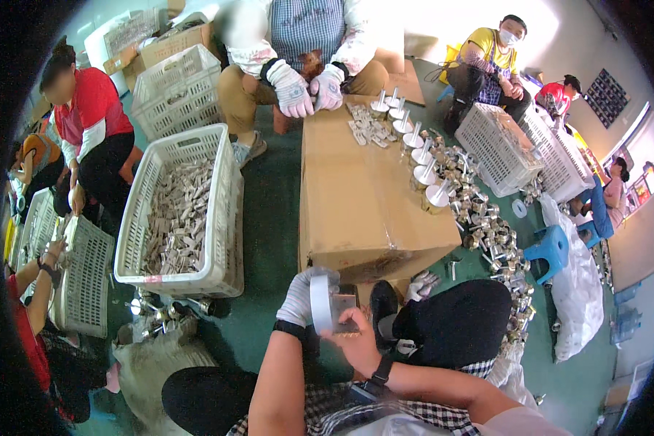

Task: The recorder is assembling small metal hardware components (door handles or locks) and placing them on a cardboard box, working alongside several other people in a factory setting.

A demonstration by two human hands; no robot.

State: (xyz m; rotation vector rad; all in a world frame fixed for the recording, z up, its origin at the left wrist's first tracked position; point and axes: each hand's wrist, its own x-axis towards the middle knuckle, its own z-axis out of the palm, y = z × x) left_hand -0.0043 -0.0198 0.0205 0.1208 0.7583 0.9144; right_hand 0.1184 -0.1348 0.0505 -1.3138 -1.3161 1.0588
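My left hand [298, 299], in a pale work glove, is closed around a wide white roll that looks like tape [320, 304], held on edge above my lap. My bare right hand [359, 344] bends its fingers against the roll's right side, thumb and index at a clear brownish piece [345, 304] beside it. Whether that piece is part of the roll I cannot tell. Just beyond my hands stands a large cardboard box [363, 189]. Along its right side are several metal pieces with round white discs and upright stems [437, 193]; a pile of small pale parts [369, 125] lies at its far end.
A white crate [225, 203] of pale parts stands left. Shiny metal fittings [487, 225] heap on the floor at right, near a blue stool [548, 254]. A loose glove [422, 285] lies by my shoe. Opposite, a person's gloved hands [309, 91] meet at the box edge.
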